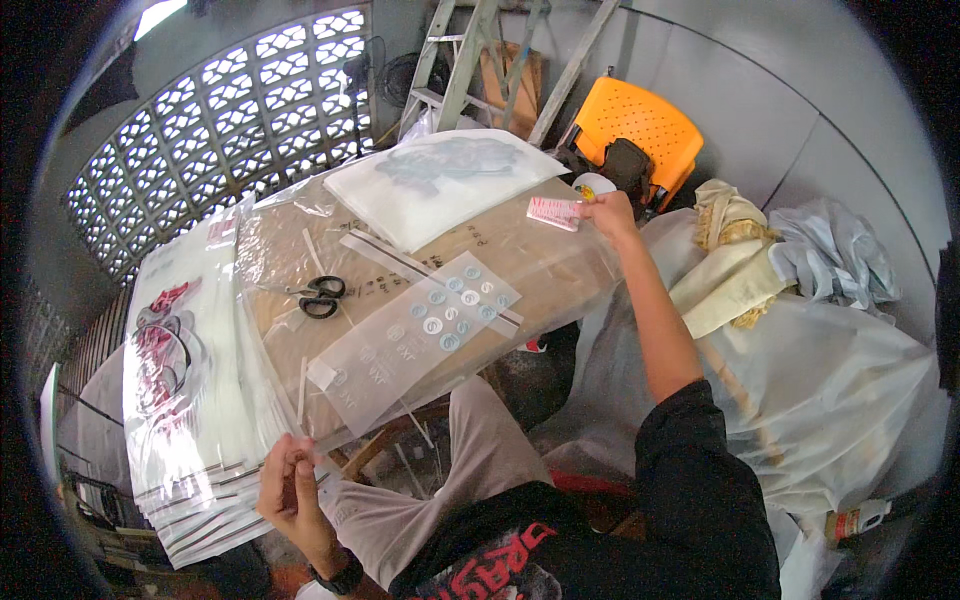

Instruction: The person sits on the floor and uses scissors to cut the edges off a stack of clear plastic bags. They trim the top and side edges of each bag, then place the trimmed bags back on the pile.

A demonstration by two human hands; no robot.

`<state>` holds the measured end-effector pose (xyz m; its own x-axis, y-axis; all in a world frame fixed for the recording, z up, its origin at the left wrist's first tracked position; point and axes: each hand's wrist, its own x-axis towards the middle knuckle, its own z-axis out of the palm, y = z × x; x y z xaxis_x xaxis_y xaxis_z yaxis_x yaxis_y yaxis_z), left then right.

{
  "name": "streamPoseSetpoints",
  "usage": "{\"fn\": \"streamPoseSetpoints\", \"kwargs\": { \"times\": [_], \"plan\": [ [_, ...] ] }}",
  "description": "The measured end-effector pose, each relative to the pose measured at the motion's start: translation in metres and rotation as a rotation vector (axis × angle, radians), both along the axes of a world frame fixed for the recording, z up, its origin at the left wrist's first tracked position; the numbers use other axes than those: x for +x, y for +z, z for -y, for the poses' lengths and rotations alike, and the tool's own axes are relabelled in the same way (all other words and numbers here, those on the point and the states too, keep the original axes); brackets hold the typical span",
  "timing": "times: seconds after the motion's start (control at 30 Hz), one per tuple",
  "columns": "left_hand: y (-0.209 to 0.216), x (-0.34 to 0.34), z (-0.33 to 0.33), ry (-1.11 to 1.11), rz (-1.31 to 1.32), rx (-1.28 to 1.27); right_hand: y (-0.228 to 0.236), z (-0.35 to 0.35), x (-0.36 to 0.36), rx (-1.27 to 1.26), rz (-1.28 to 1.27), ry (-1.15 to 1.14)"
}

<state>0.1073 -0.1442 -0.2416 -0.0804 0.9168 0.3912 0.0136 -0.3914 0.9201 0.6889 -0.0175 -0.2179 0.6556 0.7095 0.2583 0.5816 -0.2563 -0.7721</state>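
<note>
At the table's far right, my right hand grips a small white card with pinkish-red print by its right edge. Low at the near left, my left hand is raised off the table's edge with its fingers curled together; whatever they may pinch is too small to make out. Between the hands lies a translucent sheet with rows of round blue and white stickers. Black-handled scissors rest on the plastic-covered brown tabletop.
A stack of white printed plastic sheets covers the left side. Another white sheet with grey print lies at the back. Beyond stand an orange chair and a ladder. Plastic-covered goods fill the right.
</note>
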Motion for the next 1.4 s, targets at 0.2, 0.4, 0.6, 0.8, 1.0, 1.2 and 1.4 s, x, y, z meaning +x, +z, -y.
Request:
{"fn": "streamPoseSetpoints", "kwargs": {
  "times": [0.2,0.4,0.6,0.8,1.0,1.2,1.4],
  "plan": [
    [-0.007,-0.009,0.001,0.024,-0.077,0.117,-0.021,-0.013,0.003,-0.087,0.118,-0.099],
    [-0.004,0.002,-0.005,-0.083,-0.03,0.19,-0.024,-0.008,0.011,-0.226,0.142,-0.16],
    [0.002,0.001,-0.003,-0.07,-0.125,0.184,0.001,-0.012,-0.028,-0.005,0.514,0.239],
    [0.008,-0.004,0.005,-0.129,-0.211,0.149,0.029,-0.046,-0.037,-0.426,0.507,0.713],
    [0.006,-0.009,0.01,-0.167,-0.254,0.106,0.033,-0.067,-0.012,-0.557,0.409,0.813],
    [0.013,-0.011,0.011,-0.21,-0.262,0.143,0.036,-0.067,-0.025,-0.517,0.425,0.814],
    [0.02,-0.001,0.009,-0.236,-0.226,0.136,0.034,-0.047,-0.052,-0.13,0.902,0.692]
  ]
}}
